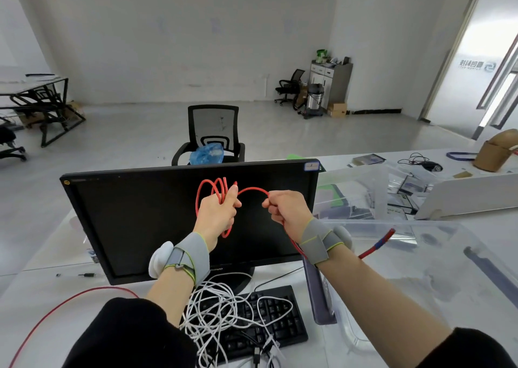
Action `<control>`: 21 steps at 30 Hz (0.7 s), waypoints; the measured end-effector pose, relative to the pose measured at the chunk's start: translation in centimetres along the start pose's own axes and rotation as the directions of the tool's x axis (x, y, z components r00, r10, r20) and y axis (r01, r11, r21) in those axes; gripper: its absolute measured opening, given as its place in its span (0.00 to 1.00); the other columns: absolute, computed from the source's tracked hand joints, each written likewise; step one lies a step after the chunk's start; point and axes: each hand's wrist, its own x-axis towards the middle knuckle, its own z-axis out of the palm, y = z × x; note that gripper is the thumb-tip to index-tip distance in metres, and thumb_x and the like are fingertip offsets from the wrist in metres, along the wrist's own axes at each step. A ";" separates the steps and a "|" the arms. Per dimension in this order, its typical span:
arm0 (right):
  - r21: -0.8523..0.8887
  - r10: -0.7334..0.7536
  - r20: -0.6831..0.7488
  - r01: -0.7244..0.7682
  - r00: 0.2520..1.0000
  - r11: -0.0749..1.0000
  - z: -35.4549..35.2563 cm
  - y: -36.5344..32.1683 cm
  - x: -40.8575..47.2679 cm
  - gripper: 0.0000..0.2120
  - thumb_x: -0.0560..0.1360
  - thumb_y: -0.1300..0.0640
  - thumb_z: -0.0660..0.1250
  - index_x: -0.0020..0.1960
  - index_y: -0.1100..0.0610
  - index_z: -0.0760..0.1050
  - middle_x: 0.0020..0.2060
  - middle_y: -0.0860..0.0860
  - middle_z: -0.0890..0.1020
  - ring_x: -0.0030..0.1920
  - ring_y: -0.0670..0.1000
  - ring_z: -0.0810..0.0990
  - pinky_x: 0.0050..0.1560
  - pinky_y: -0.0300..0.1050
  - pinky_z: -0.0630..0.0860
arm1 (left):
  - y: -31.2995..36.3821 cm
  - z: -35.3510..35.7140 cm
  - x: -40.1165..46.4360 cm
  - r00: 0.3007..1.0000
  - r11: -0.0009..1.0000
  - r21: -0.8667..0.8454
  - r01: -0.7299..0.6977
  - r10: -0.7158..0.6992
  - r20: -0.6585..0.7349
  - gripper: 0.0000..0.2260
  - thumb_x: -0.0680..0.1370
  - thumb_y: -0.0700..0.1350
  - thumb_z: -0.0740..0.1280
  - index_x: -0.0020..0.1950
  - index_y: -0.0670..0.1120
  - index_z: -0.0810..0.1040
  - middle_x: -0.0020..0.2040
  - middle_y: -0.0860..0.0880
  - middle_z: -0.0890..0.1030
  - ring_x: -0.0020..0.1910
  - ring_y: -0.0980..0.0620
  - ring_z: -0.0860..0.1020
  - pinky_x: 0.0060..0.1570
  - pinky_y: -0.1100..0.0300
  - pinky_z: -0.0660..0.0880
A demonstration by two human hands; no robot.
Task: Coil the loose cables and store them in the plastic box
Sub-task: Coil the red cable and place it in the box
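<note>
I'm seeing the monitor (157, 216) blocking the way forward, and white cables (224, 309) sprawling over the keyboard (283, 325) below my wrists. To the right, the clear box (437, 272) is standing open-topped, its near wall rising beside the keyboard.

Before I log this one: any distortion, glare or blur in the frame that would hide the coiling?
Head view: wide-angle bending bows the far wall and desk edges; lighting is even, soft, with weak shadows. The left hand, right hand and red cable read sharply against the dark monitor. The plastic box shows pale reflections, so its walls are hard to trace.
</note>
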 end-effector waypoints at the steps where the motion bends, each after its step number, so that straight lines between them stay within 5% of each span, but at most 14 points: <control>1: -0.054 -0.052 -0.022 0.050 0.998 0.997 0.5 0.1 -0.3 0.15 0.75 0.70 0.53 0.33 0.60 0.71 0.32 0.56 0.75 0.21 0.44 0.66 0.20 0.33 0.61 | -0.1 -0.1 0.0 1.000 1.000 -0.009 0.011 -0.010 0.013 0.18 0.81 0.52 0.60 0.43 0.39 0.77 0.24 0.51 0.66 0.22 0.57 0.63 0.22 0.67 0.60; 7: -0.443 -0.279 0.062 0.277 0.958 0.853 3.2 0.2 -3.6 0.06 0.77 0.64 0.54 0.52 0.56 0.62 0.46 0.55 0.77 0.41 0.49 0.73 0.39 0.40 0.70 | -0.2 1.0 0.3 0.998 0.997 -0.048 0.063 -0.063 0.004 0.17 0.81 0.50 0.59 0.46 0.41 0.81 0.26 0.49 0.68 0.21 0.57 0.64 0.24 0.66 0.61; 12: -0.606 -0.474 0.200 0.488 0.858 0.628 3.9 1.3 -5.3 0.04 0.78 0.64 0.54 0.50 0.56 0.59 0.34 0.48 0.70 0.32 0.45 0.69 0.31 0.36 0.63 | 0.4 -0.2 0.6 0.993 0.958 -0.264 0.110 -0.116 -0.008 0.15 0.81 0.49 0.59 0.43 0.43 0.79 0.26 0.52 0.68 0.22 0.59 0.64 0.25 0.67 0.60; 16: -0.668 -0.544 0.195 0.517 0.816 0.536 4.5 1.5 -5.0 0.04 0.78 0.64 0.55 0.49 0.57 0.61 0.36 0.51 0.71 0.33 0.46 0.68 0.33 0.35 0.63 | 0.7 -0.4 0.9 0.991 0.934 -0.333 0.126 -0.137 -0.009 0.14 0.82 0.47 0.59 0.41 0.42 0.76 0.22 0.54 0.69 0.19 0.60 0.64 0.21 0.69 0.61; 19: -0.701 -0.782 0.315 0.687 0.537 0.189 4.9 3.0 -5.0 0.09 0.75 0.63 0.54 0.52 0.64 0.70 0.47 0.58 0.75 0.44 0.53 0.74 0.49 0.42 0.71 | 0.7 -0.3 1.0 0.979 0.932 -0.326 0.160 -0.192 -0.070 0.14 0.82 0.46 0.59 0.38 0.43 0.73 0.27 0.51 0.69 0.25 0.56 0.66 0.27 0.65 0.63; 21: -0.640 -0.790 0.489 0.768 0.370 -0.036 5.4 4.7 -5.2 0.14 0.72 0.64 0.54 0.54 0.68 0.71 0.53 0.63 0.76 0.51 0.60 0.76 0.59 0.52 0.73 | 0.4 -0.4 0.9 0.974 0.948 -0.274 0.162 -0.198 -0.112 0.13 0.82 0.45 0.59 0.39 0.44 0.72 0.33 0.49 0.71 0.29 0.55 0.69 0.29 0.65 0.67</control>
